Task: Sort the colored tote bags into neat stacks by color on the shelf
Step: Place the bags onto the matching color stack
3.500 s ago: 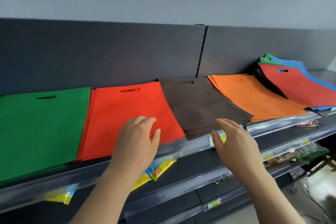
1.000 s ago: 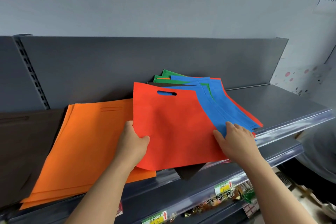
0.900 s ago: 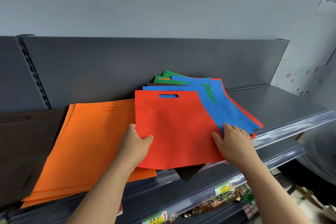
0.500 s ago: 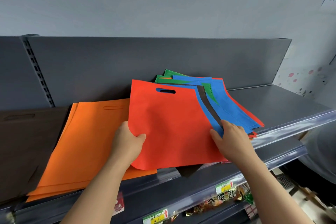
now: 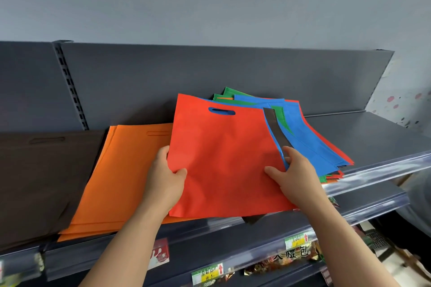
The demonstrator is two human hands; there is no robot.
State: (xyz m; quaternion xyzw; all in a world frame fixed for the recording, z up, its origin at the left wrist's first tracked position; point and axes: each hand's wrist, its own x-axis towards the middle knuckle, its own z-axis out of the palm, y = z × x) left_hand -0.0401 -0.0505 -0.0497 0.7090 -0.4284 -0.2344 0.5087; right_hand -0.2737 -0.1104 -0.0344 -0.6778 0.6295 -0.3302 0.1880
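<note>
A red tote bag (image 5: 224, 158) lies on top of a mixed pile of bags (image 5: 312, 147) in blue, green, brown and red on the grey shelf (image 5: 377, 137). My left hand (image 5: 165, 175) grips the red bag's left edge, thumb on top. My right hand (image 5: 296, 172) pinches its right edge, fingers beside a blue bag and a brown strip. To the left lie an orange stack (image 5: 121, 182) and a brown stack (image 5: 39, 182). The red bag's left part overlaps the orange stack.
The shelf's clear front rail (image 5: 373, 170) runs along the edge. Bare shelf surface shows to the right of the mixed pile. Lower shelves hold price tags (image 5: 207, 271) and packaged goods (image 5: 279, 261). A grey back panel (image 5: 210, 81) stands behind the bags.
The view swung right from the sorted green, red and brown stacks to the mixed pile. Both hands took the top red bag by its edges and tilted it leftward, uncovering a brown strip.
</note>
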